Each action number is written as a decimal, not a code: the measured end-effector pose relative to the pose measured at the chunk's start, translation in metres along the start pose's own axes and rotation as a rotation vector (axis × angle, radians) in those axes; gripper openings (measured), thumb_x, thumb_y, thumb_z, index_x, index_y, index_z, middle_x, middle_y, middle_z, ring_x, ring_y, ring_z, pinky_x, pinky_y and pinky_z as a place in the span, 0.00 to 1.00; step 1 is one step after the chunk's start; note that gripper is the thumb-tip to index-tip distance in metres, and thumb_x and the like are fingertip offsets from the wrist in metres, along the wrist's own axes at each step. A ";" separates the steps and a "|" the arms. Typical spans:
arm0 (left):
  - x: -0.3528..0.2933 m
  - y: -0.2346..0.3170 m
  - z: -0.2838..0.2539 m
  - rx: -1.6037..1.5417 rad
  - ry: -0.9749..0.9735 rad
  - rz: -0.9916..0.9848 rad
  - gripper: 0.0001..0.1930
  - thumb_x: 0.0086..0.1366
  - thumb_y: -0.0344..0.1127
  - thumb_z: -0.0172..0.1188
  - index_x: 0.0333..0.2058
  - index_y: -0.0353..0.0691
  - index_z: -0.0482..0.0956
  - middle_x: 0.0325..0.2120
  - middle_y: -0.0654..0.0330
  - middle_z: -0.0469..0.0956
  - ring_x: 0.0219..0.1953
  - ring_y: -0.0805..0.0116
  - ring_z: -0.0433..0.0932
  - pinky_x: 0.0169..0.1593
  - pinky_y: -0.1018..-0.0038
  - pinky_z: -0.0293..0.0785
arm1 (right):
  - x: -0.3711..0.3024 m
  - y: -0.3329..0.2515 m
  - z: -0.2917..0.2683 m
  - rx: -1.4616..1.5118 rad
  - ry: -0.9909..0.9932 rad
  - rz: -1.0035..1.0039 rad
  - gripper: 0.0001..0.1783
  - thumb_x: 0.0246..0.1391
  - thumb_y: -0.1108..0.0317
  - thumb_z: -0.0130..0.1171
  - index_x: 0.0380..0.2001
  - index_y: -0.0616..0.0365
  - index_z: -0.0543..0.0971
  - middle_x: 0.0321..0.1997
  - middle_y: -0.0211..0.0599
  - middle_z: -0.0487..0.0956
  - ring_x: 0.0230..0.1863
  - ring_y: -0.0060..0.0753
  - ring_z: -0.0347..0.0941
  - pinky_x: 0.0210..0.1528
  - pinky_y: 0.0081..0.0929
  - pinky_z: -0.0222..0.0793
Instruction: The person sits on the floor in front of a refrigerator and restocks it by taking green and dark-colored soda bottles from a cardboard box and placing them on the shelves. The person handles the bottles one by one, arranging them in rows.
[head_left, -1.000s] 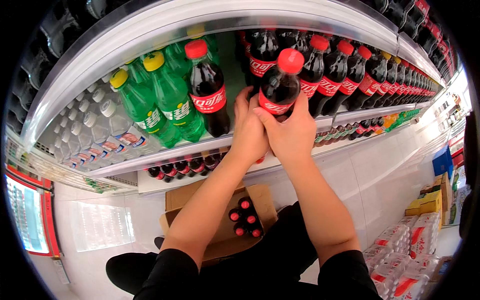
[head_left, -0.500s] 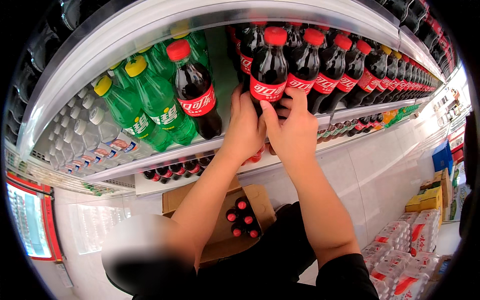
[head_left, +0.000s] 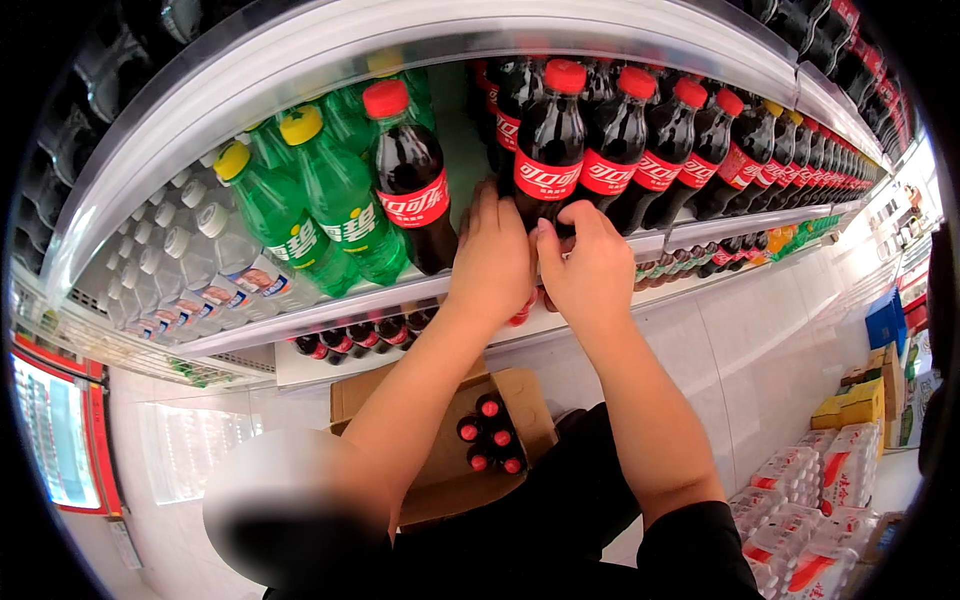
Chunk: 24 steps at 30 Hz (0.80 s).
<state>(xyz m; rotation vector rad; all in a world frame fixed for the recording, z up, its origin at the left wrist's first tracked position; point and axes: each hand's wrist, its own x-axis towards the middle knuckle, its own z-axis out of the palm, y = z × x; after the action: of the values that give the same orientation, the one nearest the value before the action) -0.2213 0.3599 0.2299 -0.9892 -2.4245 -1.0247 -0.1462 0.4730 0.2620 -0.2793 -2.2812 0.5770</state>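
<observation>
A cola bottle (head_left: 549, 140) with a red cap and red label stands at the shelf's front edge, between my two hands. My left hand (head_left: 494, 250) is closed along its lower left side, fingers pointing up and inward. My right hand (head_left: 590, 258) is at its lower right, below the label, with fingers curled and the thumb near the base. The two hands hide the bottle's foot. To the left, across a gap, stands another cola bottle (head_left: 414, 185). More cola bottles (head_left: 612, 140) line up to the right.
Green bottles with yellow caps (head_left: 330, 195) and clear water bottles (head_left: 235, 255) fill the shelf's left. Below lies an open cardboard box (head_left: 527, 400) with several cola bottles (head_left: 490, 435). Wrapped drink packs (head_left: 845, 465) are stacked at lower right. A curved shelf edge (head_left: 500, 38) overhangs the row.
My right hand has slid down the bottle, from its label to below it. My left hand stays low at its side. The whole view has shifted slightly.
</observation>
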 end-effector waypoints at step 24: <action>-0.361 -0.056 -0.137 0.193 -0.946 0.134 0.17 0.62 0.41 0.67 0.45 0.35 0.82 0.52 0.47 0.77 0.61 0.47 0.75 0.63 0.54 0.73 | -0.145 -0.046 0.061 -0.250 -1.447 -0.300 0.18 0.62 0.56 0.61 0.46 0.59 0.79 0.50 0.50 0.82 0.50 0.54 0.81 0.50 0.52 0.79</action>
<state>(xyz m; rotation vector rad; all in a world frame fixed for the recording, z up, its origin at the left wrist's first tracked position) -0.0024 0.0618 0.1054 -1.8232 -2.9963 -0.2531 -0.0908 0.3605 0.1566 0.5754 -3.6761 0.3290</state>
